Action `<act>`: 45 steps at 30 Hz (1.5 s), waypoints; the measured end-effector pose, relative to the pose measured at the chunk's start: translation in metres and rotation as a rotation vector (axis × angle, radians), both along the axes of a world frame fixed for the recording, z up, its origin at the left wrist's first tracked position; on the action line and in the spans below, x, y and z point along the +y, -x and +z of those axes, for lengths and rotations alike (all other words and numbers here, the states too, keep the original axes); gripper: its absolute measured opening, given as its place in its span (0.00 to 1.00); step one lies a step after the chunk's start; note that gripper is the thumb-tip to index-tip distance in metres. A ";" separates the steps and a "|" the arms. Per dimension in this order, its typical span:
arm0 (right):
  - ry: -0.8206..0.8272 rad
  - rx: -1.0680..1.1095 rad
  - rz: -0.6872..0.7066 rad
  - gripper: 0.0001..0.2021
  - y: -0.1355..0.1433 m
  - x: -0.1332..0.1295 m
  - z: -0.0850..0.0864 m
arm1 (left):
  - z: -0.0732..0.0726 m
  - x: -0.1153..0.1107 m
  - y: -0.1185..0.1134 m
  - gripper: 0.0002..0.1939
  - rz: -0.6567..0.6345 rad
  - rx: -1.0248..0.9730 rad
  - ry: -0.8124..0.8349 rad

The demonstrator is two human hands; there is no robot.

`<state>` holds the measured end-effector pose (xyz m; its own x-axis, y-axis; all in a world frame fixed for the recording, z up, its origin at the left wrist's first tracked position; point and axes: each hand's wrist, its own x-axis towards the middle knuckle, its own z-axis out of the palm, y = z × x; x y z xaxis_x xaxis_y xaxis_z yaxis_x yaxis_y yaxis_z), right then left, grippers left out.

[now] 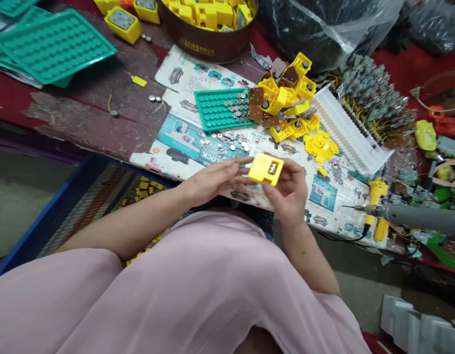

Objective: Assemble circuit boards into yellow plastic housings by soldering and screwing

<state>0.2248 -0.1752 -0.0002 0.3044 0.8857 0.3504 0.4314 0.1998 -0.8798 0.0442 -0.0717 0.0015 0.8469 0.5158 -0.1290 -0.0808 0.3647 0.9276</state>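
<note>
A small yellow plastic case with an opening showing metal parts is held in my right hand, between thumb and fingers. My left hand is at the case's left side, its fingers stretched out and apart; whether the fingertips touch the case is unclear. Beyond my hands, loose button cells and small metal pieces lie on the printed cardboard. A green tray behind them holds several button cells. Yellow cases with brown boards are piled to its right, near flat yellow pieces.
A brown round tin of yellow cases stands at the back. Green trays lie at the left. A white rack with wired parts and a soldering iron are at the right. Below the left arm is a blue crate.
</note>
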 end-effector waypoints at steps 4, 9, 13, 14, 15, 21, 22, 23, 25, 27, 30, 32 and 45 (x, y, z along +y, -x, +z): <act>0.011 -0.025 -0.212 0.24 -0.015 0.011 0.004 | -0.005 0.019 0.033 0.16 0.163 0.209 -0.962; 0.171 -0.405 -0.061 0.32 -0.013 0.023 0.001 | -0.020 0.026 0.053 0.14 -0.005 0.258 -1.415; 0.155 -0.748 -0.060 0.24 -0.001 0.029 -0.003 | -0.024 0.026 0.050 0.19 -0.077 0.337 -1.424; 0.108 -0.795 -0.089 0.23 0.001 0.029 -0.003 | -0.024 0.028 0.048 0.20 -0.063 0.358 -1.426; 0.054 -0.822 -0.121 0.23 0.003 0.029 -0.003 | -0.024 0.029 0.047 0.20 -0.041 0.369 -1.432; 0.112 -1.022 -0.142 0.21 0.005 0.026 -0.018 | -0.023 0.031 0.041 0.15 0.086 0.273 -1.576; 0.156 -1.045 -0.126 0.22 0.005 0.027 -0.021 | -0.023 0.030 0.040 0.14 0.104 0.256 -1.598; 0.181 -1.046 -0.114 0.22 0.005 0.027 -0.022 | -0.023 0.029 0.039 0.14 0.120 0.247 -1.617; 0.156 -0.969 -0.121 0.23 0.002 0.027 -0.020 | -0.023 0.027 0.038 0.13 0.143 0.252 -1.651; 0.083 -0.817 -0.186 0.23 -0.002 0.026 -0.013 | -0.023 0.027 0.036 0.13 0.153 0.269 -1.658; 0.062 -0.643 -0.274 0.22 -0.010 0.026 -0.001 | -0.023 0.027 0.032 0.13 0.155 0.267 -1.638; 0.146 -0.658 -0.229 0.22 -0.015 0.027 0.004 | -0.024 0.026 0.028 0.12 0.164 0.245 -1.651; 0.403 -1.029 -0.181 0.22 -0.010 0.042 -0.010 | -0.029 0.015 0.016 0.10 0.177 0.154 -1.750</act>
